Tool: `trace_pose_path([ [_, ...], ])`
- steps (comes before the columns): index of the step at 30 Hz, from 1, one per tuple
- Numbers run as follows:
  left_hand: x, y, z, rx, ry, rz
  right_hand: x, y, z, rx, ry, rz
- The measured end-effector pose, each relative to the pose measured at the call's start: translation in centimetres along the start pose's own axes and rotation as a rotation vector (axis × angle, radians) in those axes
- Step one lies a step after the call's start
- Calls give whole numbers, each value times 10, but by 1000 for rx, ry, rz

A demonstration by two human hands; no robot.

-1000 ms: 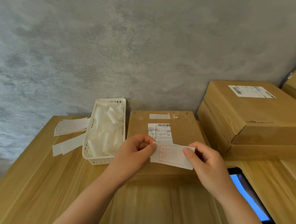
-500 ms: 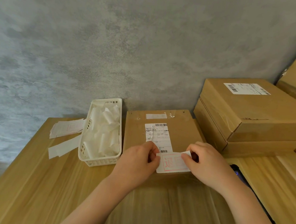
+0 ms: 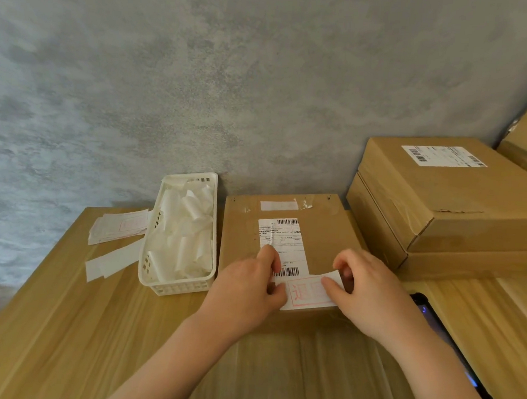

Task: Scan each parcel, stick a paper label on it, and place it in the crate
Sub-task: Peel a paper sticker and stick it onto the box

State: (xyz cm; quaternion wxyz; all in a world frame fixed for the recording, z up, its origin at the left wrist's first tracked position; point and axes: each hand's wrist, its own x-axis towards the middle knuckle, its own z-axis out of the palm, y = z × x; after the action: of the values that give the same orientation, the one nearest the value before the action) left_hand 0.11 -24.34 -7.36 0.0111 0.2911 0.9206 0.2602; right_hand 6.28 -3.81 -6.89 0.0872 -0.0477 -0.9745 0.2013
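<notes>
Far left on the wooden table [image 3: 66, 326]: loose paper slips [image 3: 119, 227], then a white basket [image 3: 176, 286] full of curled backing paper. Just right of it a flat cardboard parcel [image 3: 324, 233] lies on the table, shipping label [image 3: 284, 246] on top. A paper label [image 3: 307, 293] with a red stamp lies on the parcel's near edge, just below the shipping label. Left hand [image 3: 245, 293] pinches its left end with curled fingers; right hand [image 3: 370, 293] pinches its right end, thumb on top. Right of the hands: a dark scanner [image 3: 427, 311] with lit screen, partly hidden. Behind it, two stacked boxes [image 3: 445, 209].
</notes>
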Motion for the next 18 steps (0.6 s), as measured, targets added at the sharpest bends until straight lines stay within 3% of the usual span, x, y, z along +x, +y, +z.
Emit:
trace_pose_path([
  [4, -2, -6, -1, 2, 29, 107, -9, 11, 14, 81, 211, -64],
  [8, -6, -11, 1, -34, 57, 154, -17, 22, 24, 7, 360, -177],
  [13, -13, -21, 2, 46, 114, 161, -27, 29, 26, 60, 271, -144],
  [18, -23, -28, -1, 34, 118, 128, -33, 36, 28, 348, 197, -47],
])
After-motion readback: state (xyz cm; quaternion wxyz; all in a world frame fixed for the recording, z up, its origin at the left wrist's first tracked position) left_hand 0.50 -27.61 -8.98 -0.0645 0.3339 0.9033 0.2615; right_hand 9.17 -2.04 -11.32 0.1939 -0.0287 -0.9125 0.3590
